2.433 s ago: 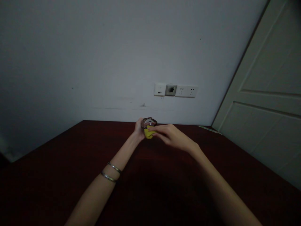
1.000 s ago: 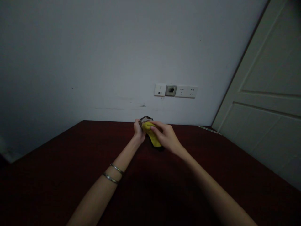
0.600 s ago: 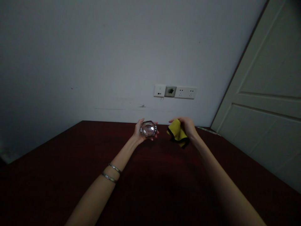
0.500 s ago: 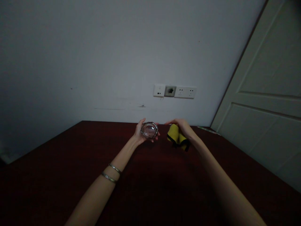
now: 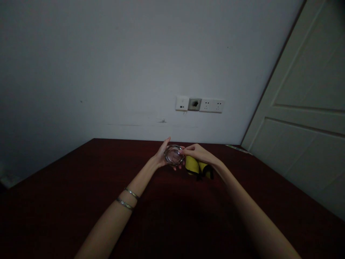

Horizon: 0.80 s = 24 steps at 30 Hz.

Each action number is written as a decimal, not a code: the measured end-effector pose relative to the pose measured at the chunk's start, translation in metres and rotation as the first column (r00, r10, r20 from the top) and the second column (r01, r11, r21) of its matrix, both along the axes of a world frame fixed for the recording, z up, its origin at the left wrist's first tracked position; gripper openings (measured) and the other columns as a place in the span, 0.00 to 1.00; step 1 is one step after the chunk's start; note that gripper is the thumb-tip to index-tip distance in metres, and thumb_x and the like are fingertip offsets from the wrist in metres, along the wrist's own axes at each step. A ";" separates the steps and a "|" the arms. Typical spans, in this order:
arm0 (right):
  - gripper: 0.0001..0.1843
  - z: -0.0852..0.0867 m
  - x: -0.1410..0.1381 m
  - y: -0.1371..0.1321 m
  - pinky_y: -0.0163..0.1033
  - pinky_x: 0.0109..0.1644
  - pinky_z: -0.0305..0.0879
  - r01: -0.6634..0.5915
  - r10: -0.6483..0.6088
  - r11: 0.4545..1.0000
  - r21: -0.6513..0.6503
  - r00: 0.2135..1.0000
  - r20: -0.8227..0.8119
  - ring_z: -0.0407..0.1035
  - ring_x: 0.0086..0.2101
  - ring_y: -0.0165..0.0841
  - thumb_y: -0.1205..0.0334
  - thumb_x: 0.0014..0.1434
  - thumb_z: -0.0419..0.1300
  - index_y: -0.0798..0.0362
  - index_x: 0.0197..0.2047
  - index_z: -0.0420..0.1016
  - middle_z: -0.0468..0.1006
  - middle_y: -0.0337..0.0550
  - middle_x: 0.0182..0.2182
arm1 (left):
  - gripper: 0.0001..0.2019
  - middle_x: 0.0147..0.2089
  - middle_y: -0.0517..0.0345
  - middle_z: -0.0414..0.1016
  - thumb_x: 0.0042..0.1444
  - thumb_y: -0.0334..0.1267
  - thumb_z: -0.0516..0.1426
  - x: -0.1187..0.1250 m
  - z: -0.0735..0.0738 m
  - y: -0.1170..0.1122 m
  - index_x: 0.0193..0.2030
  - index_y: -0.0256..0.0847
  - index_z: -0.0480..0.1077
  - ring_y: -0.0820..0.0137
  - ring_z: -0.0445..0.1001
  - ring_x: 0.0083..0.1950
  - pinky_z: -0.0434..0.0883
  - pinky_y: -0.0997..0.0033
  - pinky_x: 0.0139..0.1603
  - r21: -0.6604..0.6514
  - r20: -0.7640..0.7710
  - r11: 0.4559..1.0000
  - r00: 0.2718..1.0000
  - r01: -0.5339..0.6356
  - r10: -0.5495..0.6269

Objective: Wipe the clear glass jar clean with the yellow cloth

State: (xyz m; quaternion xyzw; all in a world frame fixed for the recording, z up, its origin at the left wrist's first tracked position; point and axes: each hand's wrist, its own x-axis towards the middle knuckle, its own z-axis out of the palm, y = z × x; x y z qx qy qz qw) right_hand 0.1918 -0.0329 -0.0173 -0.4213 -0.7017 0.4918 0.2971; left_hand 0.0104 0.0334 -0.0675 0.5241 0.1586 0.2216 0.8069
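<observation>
The left hand [image 5: 161, 157] grips a glass dish [image 5: 174, 155] — the right hand [image 5: 198, 153], half curled, touches its rim, a yellow cloth [image 5: 194, 166] just beneath on the worktop [image 5: 107, 172].

A clear faceted glass dish [image 5: 174, 154] is held tilted, its round hollow facing up and catching faint light; a yellow microfiber cloth [image 5: 195, 167] with black edging sits bunched in folds just beside it, to the right.
</observation>
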 end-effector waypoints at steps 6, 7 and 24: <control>0.22 -0.005 -0.006 0.003 0.34 0.24 0.60 0.166 -0.169 0.985 0.047 0.984 0.059 0.66 0.19 0.29 0.44 0.50 0.60 0.57 0.26 0.75 0.76 0.45 0.20 | 0.37 0.28 0.45 0.77 0.58 0.64 0.36 0.000 0.001 -0.006 0.43 0.31 0.70 0.58 0.77 0.26 0.73 0.60 0.21 -0.095 0.012 0.990 0.994 -0.108 0.110; 0.21 -0.005 -0.007 0.004 0.33 0.23 0.57 0.208 -0.213 0.975 0.073 0.975 0.067 0.63 0.18 0.27 0.45 0.49 0.60 0.57 0.25 0.74 0.73 0.42 0.18 | 0.36 0.27 0.46 0.77 0.59 0.64 0.37 0.000 0.001 -0.006 0.42 0.32 0.70 0.60 0.76 0.25 0.73 0.61 0.23 -0.118 0.024 0.983 0.989 -0.139 0.143; 0.24 0.006 -0.009 0.005 0.35 0.26 0.52 0.553 -0.639 0.712 0.434 0.765 0.074 0.61 0.22 0.30 0.38 0.44 0.60 0.53 0.19 0.67 0.67 0.39 0.17 | 0.28 0.28 0.53 0.75 0.62 0.58 0.39 0.028 0.006 -0.017 0.43 0.37 0.69 0.66 0.74 0.20 0.70 0.67 0.19 -0.073 0.091 0.859 0.854 -0.507 0.512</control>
